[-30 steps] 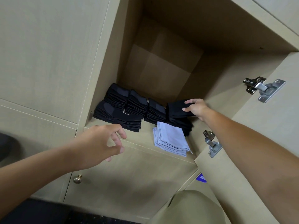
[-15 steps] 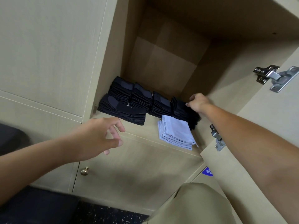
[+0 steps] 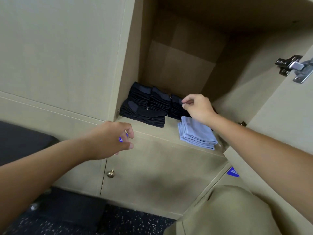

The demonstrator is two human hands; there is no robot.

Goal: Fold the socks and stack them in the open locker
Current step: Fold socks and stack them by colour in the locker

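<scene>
Right hand (image 3: 198,107): reaches into the open locker (image 3: 179,65), fingers curled, thumb and fingertips pinching at the top edge of the rightmost black sock stack (image 3: 177,107). Whether cloth is actually caught in the pinch cannot be told; blur at the fingertips. Left hand (image 3: 110,139): hovers outside, in front of the locker's lower lip, fingers loosely curled, holding nothing, well clear of the socks.

Socks: black, folded flat, in tight layered stacks along the locker floor. Two more stacks (image 3: 150,99) stand in a row left of the pinched one; a longer, lower black pile (image 3: 144,116) lies in front at the left. Just below the right wrist, a pale blue folded stack (image 3: 197,133), squarish, soft-edged, sits at the front right, touching the black stack behind it.

Locker: light beige laminate, matte, boxy; back wall in shadow. Metal hinge (image 3: 294,68) on the open door at right. Small brass knob (image 3: 111,173) on the closed door below. Dark speckled floor (image 3: 118,223).

Against half a second ago: the right hand has moved left, from the far-right end of the black row to its top edge nearer the middle. The left hand has barely shifted.
</scene>
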